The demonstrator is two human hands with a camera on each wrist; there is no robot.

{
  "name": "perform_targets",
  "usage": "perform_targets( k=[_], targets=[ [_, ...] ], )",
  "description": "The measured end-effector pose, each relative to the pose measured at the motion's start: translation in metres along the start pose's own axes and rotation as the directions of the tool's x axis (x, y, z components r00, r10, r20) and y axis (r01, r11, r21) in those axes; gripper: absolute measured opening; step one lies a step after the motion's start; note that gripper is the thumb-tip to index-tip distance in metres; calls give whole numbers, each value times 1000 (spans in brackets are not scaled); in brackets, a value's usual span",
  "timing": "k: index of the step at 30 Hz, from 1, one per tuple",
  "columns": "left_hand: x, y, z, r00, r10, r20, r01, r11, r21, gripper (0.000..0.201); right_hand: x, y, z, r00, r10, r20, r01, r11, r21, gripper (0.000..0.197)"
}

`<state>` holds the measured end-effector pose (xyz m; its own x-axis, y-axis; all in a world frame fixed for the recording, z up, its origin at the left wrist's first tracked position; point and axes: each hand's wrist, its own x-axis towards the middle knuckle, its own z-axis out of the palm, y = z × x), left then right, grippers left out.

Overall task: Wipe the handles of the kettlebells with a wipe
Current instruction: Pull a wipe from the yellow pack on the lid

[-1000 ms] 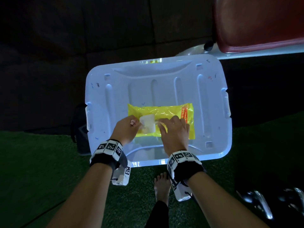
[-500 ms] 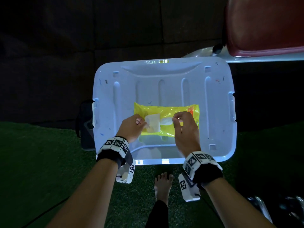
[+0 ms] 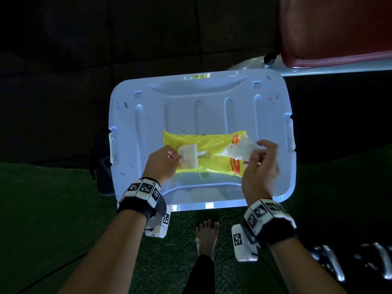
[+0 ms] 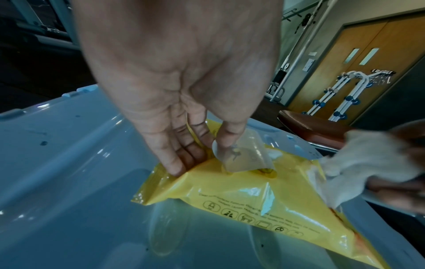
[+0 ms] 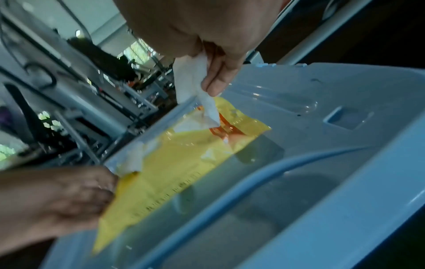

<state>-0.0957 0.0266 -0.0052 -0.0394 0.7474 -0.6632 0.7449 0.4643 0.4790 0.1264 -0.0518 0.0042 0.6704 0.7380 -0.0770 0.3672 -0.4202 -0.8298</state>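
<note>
The step in hand is getting a wipe out of its pack; no kettlebell handle has been touched yet. The yellow wipe pack [image 3: 204, 154] lies flat on the pale blue storage-bin lid [image 3: 148, 115], which stands on green artificial turf [image 3: 53, 209]. The left hand [image 3: 162, 164] pins the pack's near-left end: its fingers [image 4: 177, 163] press straight down on the plastic while the thumb holds the clear resealable flap [image 4: 243, 154] peeled back. The right hand [image 3: 259, 166] pinches a white wipe [image 3: 244, 150] between thumb and curled fingers [image 5: 218, 80], raised over the pack's right end; the wipe's lower tail hangs down to the pack, and whether it is fully free of the opening cannot be told. Two shiny curved bars [image 3: 331, 264] at the lower right of the head view are probably kettlebell handles, though too dark to be certain. Next, the wipe likely needs drawing clear without dragging a second sheet, the flap pressing shut, and the wipe carrying down to those handles on the right.
</note>
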Motion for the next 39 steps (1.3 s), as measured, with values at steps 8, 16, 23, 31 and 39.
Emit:
perform_targets(
  k=[8,16,23,31,39],
  targets=[
    [-21,19,26,948,275,-161,-301,938,-172,6,0,48,26,922,-93,377,213,933,-290,7],
    [-33,25,88,823,517,234,-553,638,535,57,5,53,-1,884,36,466,126,942,-311,32],
    [-37,36,106,906,318,278,-421,616,666,91,-1,62,-57,943,189,274,-150,976,-156,22],
    [-110,69,191,836,548,29,-467,682,564,72,-57,132,-213,849,512,-132,-485,853,191,22],
    [-166,52,443,665,608,434,-747,539,389,52,-153,321,-327,654,656,-376,-505,749,429,14]
  ],
)
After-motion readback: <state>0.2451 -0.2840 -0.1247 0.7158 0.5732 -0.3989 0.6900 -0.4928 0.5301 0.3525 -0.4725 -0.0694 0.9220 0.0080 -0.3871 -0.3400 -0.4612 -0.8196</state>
